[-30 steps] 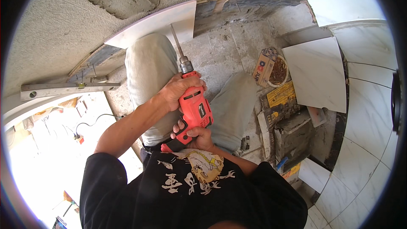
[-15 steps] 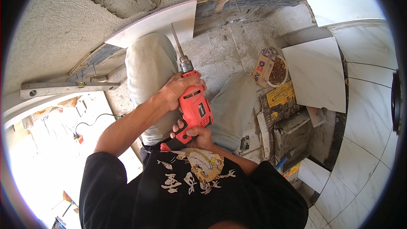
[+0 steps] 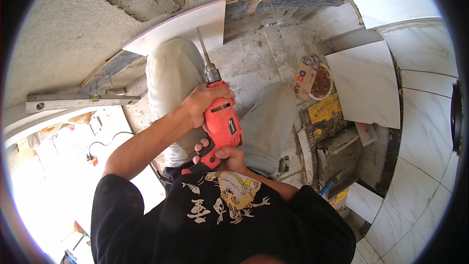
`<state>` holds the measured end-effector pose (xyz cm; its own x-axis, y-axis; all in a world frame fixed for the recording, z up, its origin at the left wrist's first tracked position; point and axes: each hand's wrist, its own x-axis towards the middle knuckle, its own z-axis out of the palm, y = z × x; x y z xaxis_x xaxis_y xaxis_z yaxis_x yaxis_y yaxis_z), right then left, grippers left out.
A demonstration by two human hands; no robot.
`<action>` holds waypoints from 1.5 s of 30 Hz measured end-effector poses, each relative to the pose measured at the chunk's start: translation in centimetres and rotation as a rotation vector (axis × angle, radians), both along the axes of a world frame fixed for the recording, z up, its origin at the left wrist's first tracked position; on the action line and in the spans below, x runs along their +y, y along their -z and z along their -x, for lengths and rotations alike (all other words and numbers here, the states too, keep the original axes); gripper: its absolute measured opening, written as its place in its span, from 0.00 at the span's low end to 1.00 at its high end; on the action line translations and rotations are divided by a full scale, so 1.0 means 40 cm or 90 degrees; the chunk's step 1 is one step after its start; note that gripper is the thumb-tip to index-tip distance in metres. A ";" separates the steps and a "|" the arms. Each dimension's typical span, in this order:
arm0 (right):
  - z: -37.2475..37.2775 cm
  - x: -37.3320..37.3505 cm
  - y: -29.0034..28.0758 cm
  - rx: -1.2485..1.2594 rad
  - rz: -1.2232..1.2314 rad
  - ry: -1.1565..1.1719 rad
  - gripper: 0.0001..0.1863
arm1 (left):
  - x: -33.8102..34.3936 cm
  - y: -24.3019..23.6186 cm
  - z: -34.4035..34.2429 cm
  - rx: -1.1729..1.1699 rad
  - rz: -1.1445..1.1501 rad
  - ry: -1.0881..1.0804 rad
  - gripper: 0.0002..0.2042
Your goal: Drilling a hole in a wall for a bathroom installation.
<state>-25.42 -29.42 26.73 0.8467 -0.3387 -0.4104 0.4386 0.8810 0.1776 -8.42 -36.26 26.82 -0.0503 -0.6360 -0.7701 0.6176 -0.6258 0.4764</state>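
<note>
A red power drill with a long metal bit points up toward a white tile that leans against the rough cement wall. My left hand wraps the drill's front body just below the chuck. Below it, my right hand grips the handle close to my chest. The bit's tip sits at the tile's lower edge. My knees in light trousers show on either side of the drill.
A spirit level lies at the left by the wall. A small box and a round tub of dark material sit at the right, beside a loose white tile. A mortar-caked tray lies beneath them.
</note>
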 end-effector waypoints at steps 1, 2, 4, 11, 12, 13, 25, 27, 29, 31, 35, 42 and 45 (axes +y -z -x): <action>-0.002 0.001 -0.005 -0.009 -0.006 0.006 0.37 | 0.000 -0.004 0.000 -0.010 -0.011 0.003 0.08; -0.003 0.005 -0.001 -0.011 -0.007 0.009 0.37 | 0.002 0.000 0.000 -0.012 -0.012 0.005 0.08; -0.008 0.010 0.016 -0.009 -0.004 0.015 0.37 | 0.002 0.011 -0.007 0.008 0.012 0.013 0.10; 0.004 0.026 0.064 -0.013 -0.011 0.014 0.34 | 0.004 0.034 0.003 0.021 0.018 -0.024 0.16; 0.005 0.029 0.064 0.002 -0.006 0.010 0.37 | 0.006 0.038 0.006 0.028 0.015 -0.034 0.16; 0.006 0.029 0.066 0.016 -0.001 0.006 0.40 | 0.006 0.041 0.008 0.036 0.011 -0.044 0.16; 0.006 0.018 0.068 0.022 0.014 -0.013 0.31 | 0.003 0.049 0.004 0.048 0.010 -0.048 0.17; 0.006 0.014 0.063 0.022 0.016 -0.015 0.32 | 0.003 0.044 0.005 0.051 0.010 -0.051 0.17; 0.008 0.011 0.063 0.020 0.019 -0.016 0.32 | 0.003 0.043 0.005 0.053 0.011 -0.053 0.17; 0.010 0.010 0.065 -0.005 0.019 -0.014 0.29 | 0.004 0.045 0.003 0.056 0.004 -0.044 0.14; 0.010 0.009 0.060 -0.016 0.020 -0.008 0.31 | 0.003 0.046 0.003 0.058 0.010 -0.044 0.14; 0.013 0.000 0.049 0.016 0.038 -0.043 0.30 | 0.000 0.037 0.004 0.051 0.004 -0.055 0.17; 0.014 0.007 0.058 0.003 0.027 -0.022 0.27 | 0.001 0.043 0.006 0.056 0.009 -0.058 0.17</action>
